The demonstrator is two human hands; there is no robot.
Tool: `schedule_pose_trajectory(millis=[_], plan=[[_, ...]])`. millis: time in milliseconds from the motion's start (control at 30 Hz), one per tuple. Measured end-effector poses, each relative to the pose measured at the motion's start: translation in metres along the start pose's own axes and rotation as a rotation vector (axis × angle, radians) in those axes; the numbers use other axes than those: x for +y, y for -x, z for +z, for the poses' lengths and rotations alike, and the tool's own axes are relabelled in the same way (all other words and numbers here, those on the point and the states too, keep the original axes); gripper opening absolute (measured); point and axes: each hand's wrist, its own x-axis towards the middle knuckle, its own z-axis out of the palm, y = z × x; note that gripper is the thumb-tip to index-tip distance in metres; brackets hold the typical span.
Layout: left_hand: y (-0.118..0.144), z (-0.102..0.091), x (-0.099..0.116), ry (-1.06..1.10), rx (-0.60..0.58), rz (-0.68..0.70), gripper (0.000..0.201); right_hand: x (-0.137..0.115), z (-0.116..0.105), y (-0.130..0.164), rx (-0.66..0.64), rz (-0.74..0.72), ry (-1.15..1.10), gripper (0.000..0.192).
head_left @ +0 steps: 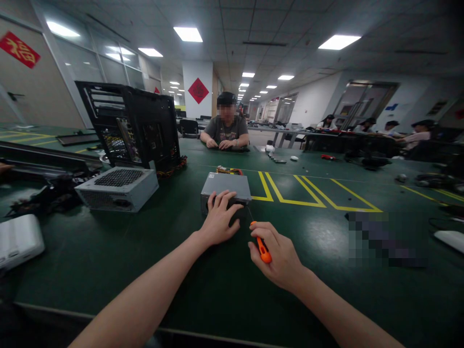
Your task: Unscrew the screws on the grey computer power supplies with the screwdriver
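Note:
A grey metal computer power supply [232, 182] sits on the green table in front of me, its bundled wires at the far side. Across its near top edge lies my left hand [219, 217], fingers spread and thumb apart from the box. My right hand [277, 249] is closed around the orange handle of a screwdriver [265, 252]. The thin shaft points up and left to the near right corner of the power supply. Whether the tip sits in a screw is too small to tell.
Left of me stand a second power supply [125, 193] and an open black computer case [141, 125]. A white object [21, 239] lies at the left edge, with black cables [54, 195] behind it. Yellow tape [300, 202] marks the table. A person [226, 128] sits opposite.

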Motion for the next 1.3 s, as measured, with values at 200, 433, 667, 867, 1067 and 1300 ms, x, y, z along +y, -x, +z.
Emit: schedule_pose_trajectory(millis=[200,433,667,867,1067,1300], plan=[[0.0005,0.0002,-0.0011,0.000,0.005,0.012,0.041,-0.0025,-0.0009,-0.0034,-0.041,-0.068,0.060,0.004],[0.0006,0.0007,-0.0026,0.017,0.006,0.008,0.040,-0.0016,0.0006,-0.0024,-0.008,-0.039,0.063,0.014],[0.0000,0.0016,-0.0015,0.011,0.016,-0.003,0.039,-0.0022,-0.0009,-0.0033,-0.032,-0.043,0.042,0.002],[0.0000,0.0016,-0.0012,0.011,0.017,0.000,0.038,-0.0021,-0.0030,-0.0043,-0.001,-0.048,0.059,0.012],[-0.0002,0.0011,-0.0013,0.010,0.013,-0.001,0.040,-0.0009,-0.0007,-0.0014,0.011,0.004,0.023,0.008],[-0.0005,0.0014,-0.0013,0.015,0.012,0.000,0.039,-0.0015,-0.0039,-0.0035,-0.006,-0.041,0.067,0.010]])
